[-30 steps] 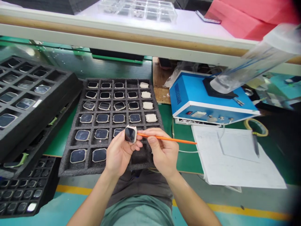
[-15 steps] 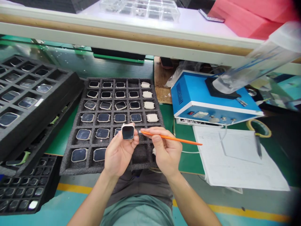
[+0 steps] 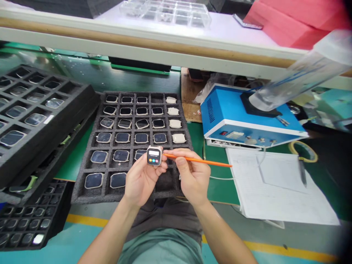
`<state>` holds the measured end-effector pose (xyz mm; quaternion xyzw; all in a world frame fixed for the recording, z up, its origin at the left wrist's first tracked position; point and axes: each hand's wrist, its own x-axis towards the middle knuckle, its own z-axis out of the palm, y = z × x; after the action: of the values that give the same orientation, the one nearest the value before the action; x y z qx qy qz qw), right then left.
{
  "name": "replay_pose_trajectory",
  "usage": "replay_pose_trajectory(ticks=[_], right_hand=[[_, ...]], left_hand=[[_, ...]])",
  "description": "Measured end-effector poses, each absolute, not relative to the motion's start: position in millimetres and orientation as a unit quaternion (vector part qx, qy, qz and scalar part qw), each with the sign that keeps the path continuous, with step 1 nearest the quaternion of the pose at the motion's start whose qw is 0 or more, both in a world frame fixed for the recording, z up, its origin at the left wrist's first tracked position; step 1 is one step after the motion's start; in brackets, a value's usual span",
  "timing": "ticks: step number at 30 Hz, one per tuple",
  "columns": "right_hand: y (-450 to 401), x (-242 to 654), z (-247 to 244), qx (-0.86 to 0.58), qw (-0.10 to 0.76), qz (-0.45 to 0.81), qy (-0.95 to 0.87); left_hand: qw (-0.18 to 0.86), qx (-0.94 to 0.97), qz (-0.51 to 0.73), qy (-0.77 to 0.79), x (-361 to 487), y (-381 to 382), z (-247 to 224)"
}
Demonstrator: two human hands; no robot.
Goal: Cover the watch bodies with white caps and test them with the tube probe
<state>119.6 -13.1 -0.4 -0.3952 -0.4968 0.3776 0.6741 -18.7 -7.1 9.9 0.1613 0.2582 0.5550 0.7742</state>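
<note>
My left hand (image 3: 141,179) is closed on a square smartwatch (image 3: 154,156) with a pale case and no strap. Its lit screen faces up, showing a white box and a row of coloured dots. In my right hand (image 3: 194,176), thumb and fingers pinch a slim orange stick-like tool (image 3: 217,162). The tool's left end is at the watch's right side; fingers partly hide whether it touches. Beneath both hands lies a dark grey foam tray (image 3: 78,190) holding rows of dark-screened watches (image 3: 99,157). Pale watches (image 3: 178,138) lie face down in its right column.
At left, stacked foam trays (image 3: 82,96) hold more watches. A blue box-shaped machine (image 3: 233,124) with knobs stands right, a clear tube (image 3: 297,73) on top. Papers (image 3: 247,190), a pen (image 3: 302,172) and a tape roll (image 3: 313,152) lie nearer. A shelf (image 3: 137,42) crosses the back.
The watch screen has gone from dark to lit. The tool's left end has come to the watch's side, and the watch sits slightly further right in view.
</note>
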Motion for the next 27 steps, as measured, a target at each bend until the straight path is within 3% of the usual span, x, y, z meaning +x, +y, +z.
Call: replay_pose_trajectory(ticks=[27], right_hand=[[-16.3,121.9,2.2,-0.436,0.654,0.388,-0.482]], left_hand=[[0.768,0.177,0.545,0.286,-16.8,-4.7,10.1]])
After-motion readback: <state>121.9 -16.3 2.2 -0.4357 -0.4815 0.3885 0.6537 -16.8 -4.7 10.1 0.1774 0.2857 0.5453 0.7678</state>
